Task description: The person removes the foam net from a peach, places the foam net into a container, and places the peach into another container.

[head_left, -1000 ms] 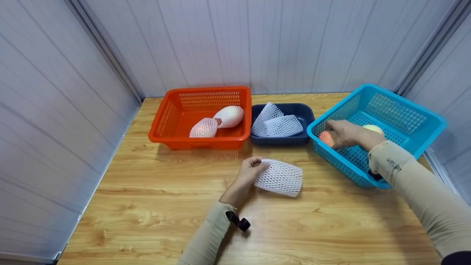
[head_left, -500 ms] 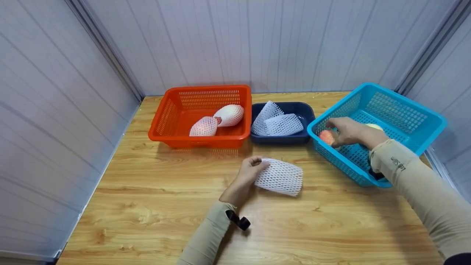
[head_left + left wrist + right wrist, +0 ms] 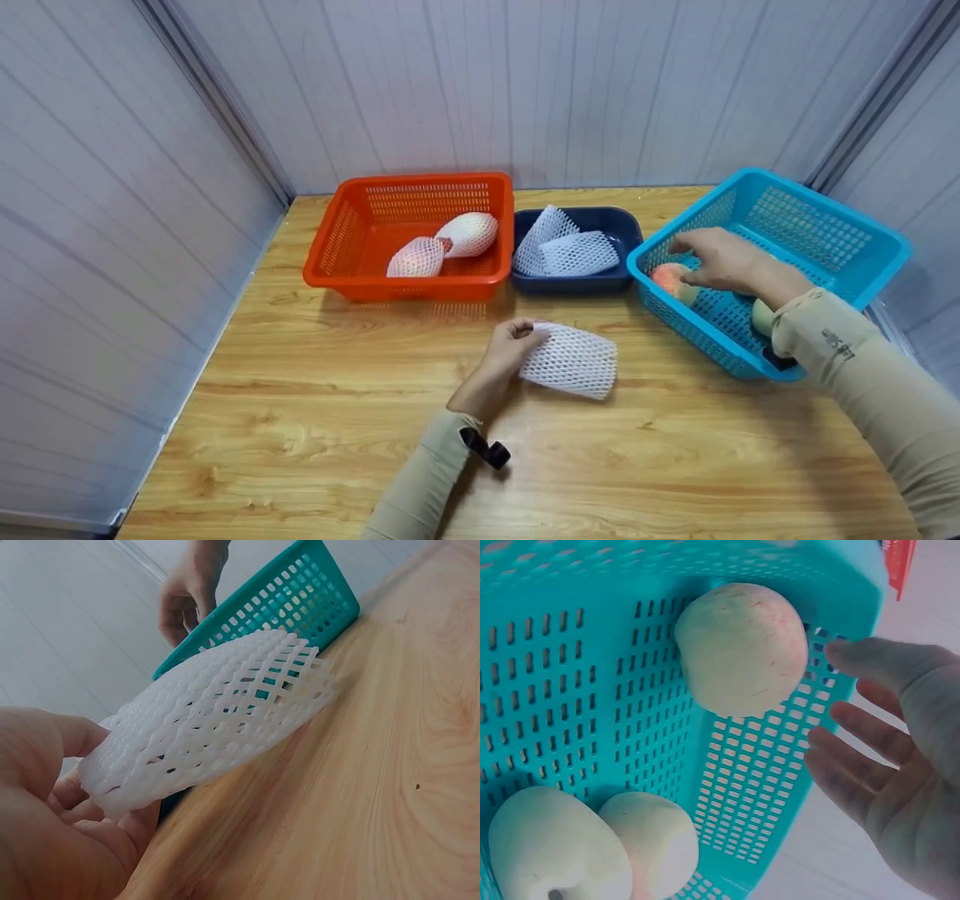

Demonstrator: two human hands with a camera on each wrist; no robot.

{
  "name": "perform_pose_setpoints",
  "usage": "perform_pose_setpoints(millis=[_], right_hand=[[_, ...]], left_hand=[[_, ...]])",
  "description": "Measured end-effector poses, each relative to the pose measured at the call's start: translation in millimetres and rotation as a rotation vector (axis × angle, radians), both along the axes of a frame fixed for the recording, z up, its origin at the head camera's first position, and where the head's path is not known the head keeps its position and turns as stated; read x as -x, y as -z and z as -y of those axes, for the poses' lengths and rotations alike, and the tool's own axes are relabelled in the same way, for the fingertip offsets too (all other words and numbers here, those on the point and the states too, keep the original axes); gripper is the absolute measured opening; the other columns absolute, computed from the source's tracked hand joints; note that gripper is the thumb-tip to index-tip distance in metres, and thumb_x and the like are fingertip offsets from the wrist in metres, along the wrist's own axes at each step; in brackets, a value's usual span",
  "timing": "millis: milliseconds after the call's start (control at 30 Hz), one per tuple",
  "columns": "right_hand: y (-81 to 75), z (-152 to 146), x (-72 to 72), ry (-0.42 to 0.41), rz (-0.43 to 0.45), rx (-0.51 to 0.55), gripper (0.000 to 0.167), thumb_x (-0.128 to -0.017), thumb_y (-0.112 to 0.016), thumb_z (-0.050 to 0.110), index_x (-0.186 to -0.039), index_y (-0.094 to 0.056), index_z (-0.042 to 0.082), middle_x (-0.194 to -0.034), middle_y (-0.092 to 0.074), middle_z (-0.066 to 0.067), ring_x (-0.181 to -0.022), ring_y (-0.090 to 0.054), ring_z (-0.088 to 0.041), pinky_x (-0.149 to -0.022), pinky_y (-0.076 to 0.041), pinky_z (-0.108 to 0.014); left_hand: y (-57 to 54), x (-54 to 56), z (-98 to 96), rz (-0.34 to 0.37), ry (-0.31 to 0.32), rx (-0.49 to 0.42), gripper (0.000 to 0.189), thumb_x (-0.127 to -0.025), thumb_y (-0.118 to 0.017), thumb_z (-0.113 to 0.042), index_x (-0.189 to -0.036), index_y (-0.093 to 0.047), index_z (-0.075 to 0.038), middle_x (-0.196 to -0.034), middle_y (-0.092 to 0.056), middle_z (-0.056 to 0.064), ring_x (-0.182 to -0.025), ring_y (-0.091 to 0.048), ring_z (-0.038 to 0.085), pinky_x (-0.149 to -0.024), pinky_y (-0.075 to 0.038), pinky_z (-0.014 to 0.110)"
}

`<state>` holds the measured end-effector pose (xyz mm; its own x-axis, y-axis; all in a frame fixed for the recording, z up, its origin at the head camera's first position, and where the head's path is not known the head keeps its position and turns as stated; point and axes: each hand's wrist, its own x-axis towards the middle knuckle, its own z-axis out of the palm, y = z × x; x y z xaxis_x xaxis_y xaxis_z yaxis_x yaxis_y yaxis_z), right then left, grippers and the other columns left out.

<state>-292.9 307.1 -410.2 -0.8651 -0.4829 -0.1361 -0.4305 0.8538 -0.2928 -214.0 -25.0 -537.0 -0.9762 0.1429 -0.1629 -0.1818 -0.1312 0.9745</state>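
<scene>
My left hand (image 3: 508, 351) pinches one end of a white foam fruit net (image 3: 574, 361) just above the wooden table; the left wrist view shows the net's far end spread into an open mesh tube. Over the blue basket (image 3: 847, 225), my right hand (image 3: 721, 259) has its fingers spread and holds nothing. Close under its fingertips, a red-and-yellow peach (image 3: 667, 280) lies against the basket's near left side. In the right wrist view, that peach (image 3: 742, 652) stands apart from the fingers. Two paler peaches (image 3: 559, 847) lie deeper in the basket, partly cut off or overlapping.
An orange basket (image 3: 405, 286) at the back left holds two fruits (image 3: 469, 234) in white nets. Beside it, a navy tray (image 3: 570, 286) contains further foam nets (image 3: 579, 255). Pale panel walls (image 3: 465, 90) enclose the wooden table (image 3: 300, 420).
My right hand was around the red peach; it has come off it, lifted and moved slightly back and right, showing more of the peach. The left hand and its net have stayed put.
</scene>
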Motion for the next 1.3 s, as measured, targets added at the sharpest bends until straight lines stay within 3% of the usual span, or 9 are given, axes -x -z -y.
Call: perform_pose_setpoints(millis=[233, 367, 433, 533, 667, 867, 1067, 1300], right_hand=[[-13.1, -2, -16.6, 0.025, -0.087, 0.040, 0.032, -0.089, -0.068, 0.013, -0.117, -0.062, 0.000, -0.114, -0.063, -0.020, -0.104, -0.059, -0.037, -0.082, -0.049, -0.054], [-18.3, -3, -31.1, 0.061, -0.110, 0.117, 0.028, -0.090, -0.067, 0.015, -0.115, -0.064, 0.002, -0.111, -0.065, -0.018, -0.097, -0.062, -0.034, -0.078, -0.051, -0.052], [-20.7, -4, -40.2, 0.082, -0.117, 0.162, 0.028, -0.090, -0.068, 0.015, -0.115, -0.064, 0.002, -0.110, -0.065, -0.017, -0.095, -0.063, -0.034, -0.077, -0.052, -0.051], [-23.4, -4, -53.7, 0.102, -0.142, 0.221, 0.027, -0.090, -0.068, 0.013, -0.114, -0.065, 0.003, -0.108, -0.066, -0.016, -0.092, -0.064, -0.032, -0.075, -0.053, -0.050], [-24.3, -3, -66.8, 0.082, -0.178, 0.255, 0.025, -0.089, -0.069, 0.014, -0.112, -0.065, 0.003, -0.106, -0.067, -0.015, -0.087, -0.066, -0.029, -0.072, -0.054, -0.048], [-25.6, 1, -74.2, 0.056, -0.162, 0.242, 0.026, -0.091, -0.069, 0.018, -0.113, -0.066, 0.005, -0.105, -0.068, -0.014, -0.086, -0.065, -0.026, -0.071, -0.054, -0.046], [-22.5, 2, -77.1, 0.050, -0.146, 0.255, 0.025, -0.093, -0.067, 0.022, -0.113, -0.066, 0.007, -0.106, -0.068, -0.012, -0.087, -0.066, -0.025, -0.072, -0.054, -0.046], [-11.0, 2, -76.7, 0.038, -0.122, 0.262, 0.022, -0.093, -0.067, 0.019, -0.110, -0.067, 0.006, -0.104, -0.068, -0.012, -0.086, -0.066, -0.024, -0.072, -0.055, -0.044]], left_hand=[[1.0, -0.9, -0.8, -0.021, 0.002, -0.015, 0.020, -0.084, -0.066, 0.002, -0.103, -0.065, 0.009, -0.081, -0.065, 0.005, -0.071, -0.060, 0.013, -0.065, -0.050, 0.022], [4.1, -0.7, -0.1, -0.010, 0.010, -0.031, 0.019, -0.085, -0.065, 0.003, -0.102, -0.064, 0.010, -0.081, -0.064, 0.004, -0.071, -0.059, 0.013, -0.064, -0.049, 0.022], [-1.4, -3.3, 0.6, -0.006, 0.019, -0.032, 0.018, -0.085, -0.064, 0.004, -0.102, -0.063, 0.012, -0.081, -0.064, 0.004, -0.071, -0.059, 0.013, -0.065, -0.049, 0.023], [-1.0, -3.7, 0.5, -0.004, 0.025, -0.025, 0.020, -0.085, -0.064, 0.004, -0.103, -0.063, 0.012, -0.082, -0.064, 0.005, -0.072, -0.059, 0.013, -0.066, -0.050, 0.023], [6.4, -1.1, 0.0, -0.013, 0.022, -0.019, 0.020, -0.085, -0.065, 0.002, -0.104, -0.065, 0.009, -0.084, -0.065, 0.006, -0.073, -0.060, 0.013, -0.066, -0.050, 0.023], [3.0, 3.8, 0.6, -0.011, 0.018, -0.018, 0.016, -0.084, -0.066, 0.002, -0.100, -0.065, 0.006, -0.082, -0.065, 0.005, -0.070, -0.060, 0.013, -0.064, -0.050, 0.022], [-9.8, 6.6, -0.2, 0.048, 0.029, -0.139, 0.011, -0.085, -0.067, 0.003, -0.095, -0.065, 0.003, -0.083, -0.065, 0.009, -0.069, -0.062, 0.016, -0.062, -0.052, 0.024], [-30.3, 12.5, 4.9, -0.180, 0.037, 0.033, 0.014, -0.084, -0.069, 0.004, -0.096, -0.066, 0.011, -0.078, -0.067, 0.005, -0.069, -0.061, 0.011, -0.065, -0.050, 0.022]])
